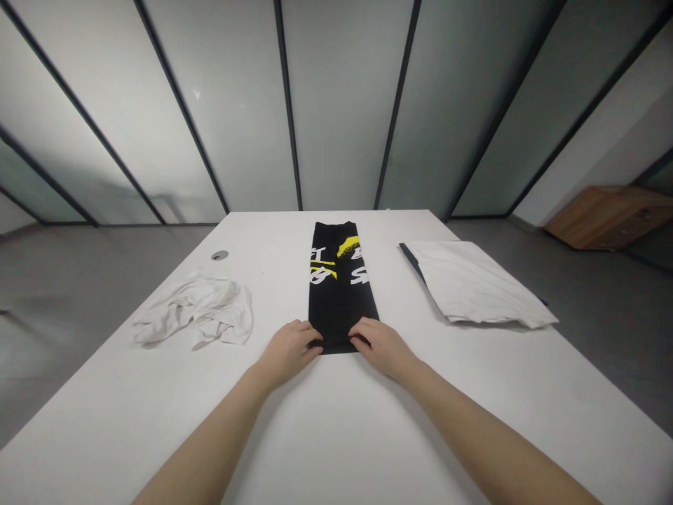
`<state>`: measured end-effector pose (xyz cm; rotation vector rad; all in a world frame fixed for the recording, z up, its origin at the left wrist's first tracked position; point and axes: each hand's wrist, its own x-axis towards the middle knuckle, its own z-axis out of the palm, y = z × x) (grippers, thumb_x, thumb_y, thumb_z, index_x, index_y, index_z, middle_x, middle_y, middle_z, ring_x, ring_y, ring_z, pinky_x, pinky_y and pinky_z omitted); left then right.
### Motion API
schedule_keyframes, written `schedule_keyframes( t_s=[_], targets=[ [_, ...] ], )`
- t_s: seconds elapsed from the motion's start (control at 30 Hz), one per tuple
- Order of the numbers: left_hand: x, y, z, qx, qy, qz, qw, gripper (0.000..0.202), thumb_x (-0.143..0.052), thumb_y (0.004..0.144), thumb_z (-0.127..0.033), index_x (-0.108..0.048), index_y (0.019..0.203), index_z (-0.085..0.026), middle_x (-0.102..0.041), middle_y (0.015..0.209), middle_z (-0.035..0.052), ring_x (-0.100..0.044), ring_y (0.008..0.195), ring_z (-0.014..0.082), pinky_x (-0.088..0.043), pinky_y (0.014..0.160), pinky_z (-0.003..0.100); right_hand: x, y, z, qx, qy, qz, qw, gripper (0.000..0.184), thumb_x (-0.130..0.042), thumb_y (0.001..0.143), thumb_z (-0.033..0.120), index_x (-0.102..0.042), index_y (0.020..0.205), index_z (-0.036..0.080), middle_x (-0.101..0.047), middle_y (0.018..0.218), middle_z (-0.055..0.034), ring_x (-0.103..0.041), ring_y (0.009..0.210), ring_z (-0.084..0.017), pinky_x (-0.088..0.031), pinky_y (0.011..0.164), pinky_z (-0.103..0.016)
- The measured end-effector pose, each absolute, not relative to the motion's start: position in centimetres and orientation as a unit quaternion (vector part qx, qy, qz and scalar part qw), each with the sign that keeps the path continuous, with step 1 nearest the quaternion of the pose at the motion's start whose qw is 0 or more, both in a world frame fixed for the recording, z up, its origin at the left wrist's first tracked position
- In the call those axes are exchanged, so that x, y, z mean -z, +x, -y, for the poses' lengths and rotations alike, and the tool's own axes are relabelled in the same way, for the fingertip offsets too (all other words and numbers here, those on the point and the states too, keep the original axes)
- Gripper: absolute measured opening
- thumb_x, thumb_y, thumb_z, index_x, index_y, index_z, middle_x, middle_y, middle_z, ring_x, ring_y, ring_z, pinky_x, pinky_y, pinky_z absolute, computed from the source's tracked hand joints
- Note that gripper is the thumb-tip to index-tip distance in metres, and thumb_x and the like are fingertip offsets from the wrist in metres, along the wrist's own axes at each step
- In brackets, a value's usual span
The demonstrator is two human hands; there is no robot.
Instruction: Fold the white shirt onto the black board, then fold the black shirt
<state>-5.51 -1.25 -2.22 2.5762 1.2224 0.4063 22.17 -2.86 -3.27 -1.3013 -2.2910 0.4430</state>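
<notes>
A black T-shirt (339,308) with white and yellow print lies flat in the middle of the white table (326,435), folded into a long narrow strip. At its near left corner my left hand (291,347) is closed, thumb and fingers pinching the fabric. My right hand (383,344) grips the near right corner in the same way, its curled fingers on top of the cloth. The near edge between both hands rests on or very close to the tabletop. My fingertips partly hide the two corners.
A crumpled white cloth (221,305) lies to the left, near a round grey cable grommet (219,255). On the right is a flat pile of folded white fabric (473,284) with a dark layer beneath. Frosted glass panels (347,105) stand behind the table. A wooden cabinet (604,217) is at far right.
</notes>
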Motion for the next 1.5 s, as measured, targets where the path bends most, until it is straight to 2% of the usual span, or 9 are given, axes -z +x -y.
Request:
schedule_keyframes(
  t_s=[0.23, 0.47, 0.63, 0.73, 0.9, 1.07, 1.2, 1.3, 1.5],
  targets=[
    [1.7, -6.1, 1.0, -0.143, 0.889, -0.400, 0.170, 0.026, -0.061, 0.087, -0.011, -0.077, 0.101, -0.025, -0.076, 0.100, 0.0038, -0.068, 0.098, 0.0218, -0.053, 0.088, 0.033, 2.8, 22.3, 2.8, -0.185, -0.469, 0.840, 0.200, 0.014, -0.068, 0.094, 0.015, -0.077, 0.101, 0.025, -0.072, 0.105, -0.0040, -0.066, 0.100, -0.022, -0.050, 0.091, -0.035],
    [1.0, -6.4, 1.4, -0.130, 0.895, -0.385, 0.186, 0.024, -0.062, 0.083, -0.008, -0.076, 0.095, -0.024, -0.073, 0.089, 0.0014, -0.066, 0.090, 0.0201, -0.050, 0.081, 0.030, 1.4, 22.5, 3.3, -0.256, -0.496, 0.815, 0.159, 0.024, -0.072, 0.089, 0.017, -0.078, 0.112, 0.024, -0.071, 0.113, -0.0072, -0.066, 0.108, -0.025, -0.051, 0.099, -0.038],
    [0.6, -6.1, 1.8, -0.130, 0.900, -0.381, 0.168, 0.010, -0.070, 0.087, -0.016, -0.073, 0.091, -0.024, -0.071, 0.092, 0.0028, -0.064, 0.092, 0.0217, -0.049, 0.082, 0.032, 1.3, 22.1, 4.7, -0.228, -0.521, 0.806, 0.164, 0.026, -0.070, 0.094, 0.024, -0.077, 0.119, 0.022, -0.071, 0.118, -0.0091, -0.065, 0.111, -0.027, -0.050, 0.101, -0.040],
    [0.9, -5.6, 2.0, -0.140, 0.903, -0.377, 0.150, 0.011, -0.075, 0.090, -0.020, -0.075, 0.100, -0.024, -0.071, 0.101, 0.0041, -0.063, 0.098, 0.0230, -0.049, 0.085, 0.034, 1.8, 21.7, 5.2, -0.195, -0.522, 0.810, 0.181, 0.022, -0.068, 0.097, 0.023, -0.076, 0.117, 0.022, -0.072, 0.116, -0.0089, -0.065, 0.109, -0.026, -0.050, 0.098, -0.040],
    [1.8, -4.9, 2.3, -0.138, 0.911, -0.358, 0.151, 0.023, -0.076, 0.094, -0.023, -0.075, 0.116, -0.026, -0.072, 0.108, 0.0044, -0.065, 0.101, 0.0231, -0.051, 0.088, 0.035, 2.6, 21.8, 5.0, -0.185, -0.500, 0.822, 0.200, 0.035, -0.067, 0.098, 0.022, -0.072, 0.133, 0.025, -0.071, 0.116, -0.0080, -0.064, 0.106, -0.025, -0.051, 0.095, -0.039],
    [2.0, -4.4, 2.0, -0.147, 0.908, -0.361, 0.150, 0.019, -0.076, 0.095, -0.026, -0.076, 0.114, -0.025, -0.074, 0.109, 0.0038, -0.066, 0.101, 0.0231, -0.051, 0.091, 0.036, 3.2, 22.2, 4.9, -0.177, -0.489, 0.830, 0.201, 0.028, -0.068, 0.100, 0.024, -0.076, 0.126, 0.023, -0.070, 0.109, -0.0079, -0.063, 0.104, -0.026, -0.051, 0.094, -0.040],
    [2.0, -3.8, 1.7, -0.148, 0.907, -0.364, 0.152, 0.014, -0.066, 0.102, -0.031, -0.077, 0.108, -0.024, -0.074, 0.104, 0.0038, -0.067, 0.098, 0.0216, -0.051, 0.089, 0.035, 3.3, 22.5, 5.0, -0.176, -0.486, 0.829, 0.215, 0.024, -0.066, 0.101, 0.026, -0.078, 0.122, 0.023, -0.070, 0.109, -0.0080, -0.062, 0.105, -0.026, -0.050, 0.096, -0.041],
    [2.1, -3.5, 1.7, -0.140, 0.906, -0.372, 0.147, 0.016, -0.061, 0.104, -0.028, -0.077, 0.104, -0.023, -0.073, 0.099, 0.0043, -0.067, 0.094, 0.0208, -0.051, 0.086, 0.034, 3.3, 22.5, 5.0, -0.160, -0.500, 0.823, 0.218, 0.021, -0.066, 0.101, 0.026, -0.079, 0.117, 0.024, -0.070, 0.108, -0.0084, -0.061, 0.105, -0.026, -0.050, 0.096, -0.043],
    [2.2, -3.8, 1.8, -0.139, 0.904, -0.377, 0.144, 0.014, -0.073, 0.096, -0.029, -0.076, 0.110, -0.024, -0.075, 0.105, 0.0040, -0.068, 0.099, 0.0231, -0.052, 0.089, 0.036, 3.3, 22.3, 5.1, -0.159, -0.511, 0.817, 0.215, 0.020, -0.070, 0.097, 0.024, -0.078, 0.116, 0.023, -0.070, 0.110, -0.0085, -0.061, 0.107, -0.027, -0.049, 0.098, -0.043]
  ],
)
